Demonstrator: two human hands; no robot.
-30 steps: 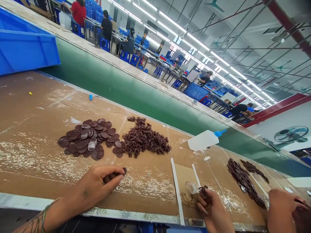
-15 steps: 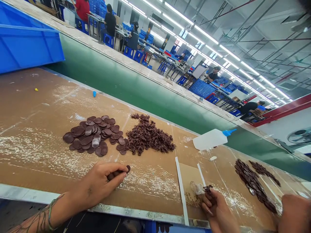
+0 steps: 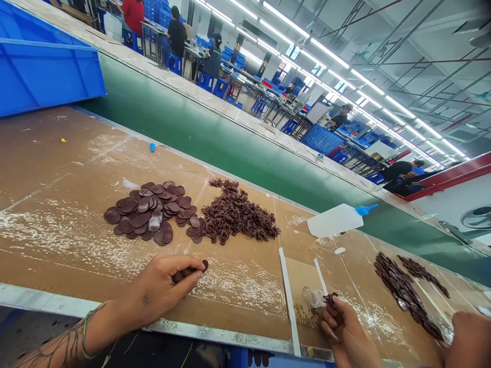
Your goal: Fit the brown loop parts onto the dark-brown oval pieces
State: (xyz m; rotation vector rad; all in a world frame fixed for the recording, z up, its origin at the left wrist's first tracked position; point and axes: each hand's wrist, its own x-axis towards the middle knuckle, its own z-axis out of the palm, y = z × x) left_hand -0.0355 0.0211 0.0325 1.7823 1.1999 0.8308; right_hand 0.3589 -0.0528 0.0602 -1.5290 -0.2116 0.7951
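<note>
My left hand (image 3: 163,281) is closed around several dark brown oval discs, with one disc (image 3: 205,266) showing at the fingertips. My right hand (image 3: 347,327) pinches a small dark brown curly piece (image 3: 330,298). This piece is close beside a clear, glossy blob (image 3: 315,297) on a tan board (image 3: 303,276) edged with white strips. Beyond my left hand lies a heap of brown oval discs (image 3: 140,220). Next to it is a pile of brown curly pieces (image 3: 241,212).
A white squeeze bottle (image 3: 333,221) with a blue nozzle lies behind the board. More discs (image 3: 406,294) and curly pieces (image 3: 425,276) are at right, near another person's hand (image 3: 471,337). A blue bin (image 3: 49,76) stands at left, and a green belt (image 3: 192,117) runs behind.
The view has shifted slightly, so the things on the table appear a little further right. Both hands keep their grips, and the curly piece stays beside the clear blob.
</note>
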